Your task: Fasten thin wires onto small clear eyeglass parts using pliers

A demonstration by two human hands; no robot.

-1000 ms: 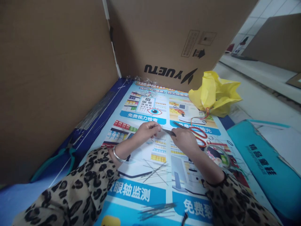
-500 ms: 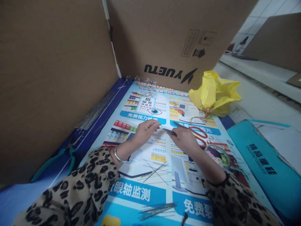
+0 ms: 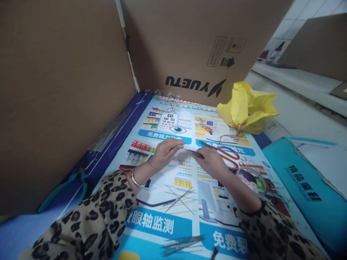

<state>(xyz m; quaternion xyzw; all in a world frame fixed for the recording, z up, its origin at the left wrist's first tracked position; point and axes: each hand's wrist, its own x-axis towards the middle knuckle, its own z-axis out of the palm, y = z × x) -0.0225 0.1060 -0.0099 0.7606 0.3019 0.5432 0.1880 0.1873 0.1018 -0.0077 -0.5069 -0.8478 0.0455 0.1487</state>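
Near the middle of the head view, my left hand [image 3: 166, 153] is closed in a pinch on a thin curved wire [image 3: 187, 147]. My right hand [image 3: 213, 161] is wrapped round a pair of pliers [image 3: 195, 154], whose dark pointed jaws face left and meet the wire close to my left fingertips. The pliers' handles are hidden in my palm. Below the hands, several loose straight wires [image 3: 181, 199] lie crossed on a printed poster [image 3: 159, 200]. A denser bundle of wires [image 3: 182, 245] lies nearer to me.
Orange-handled scissors [image 3: 230, 153] and a tape roll [image 3: 264, 180] lie right of my right hand. Beyond are a crumpled yellow bag [image 3: 248, 108] and a teal box [image 3: 306, 191]. Teal-handled pliers [image 3: 65, 187] lie left. Cardboard walls [image 3: 67, 90] rise left and behind.
The pliers' jaws have tilted slightly downward from the left fingertips, and the left hand has flattened a little. Both grips stay the same.
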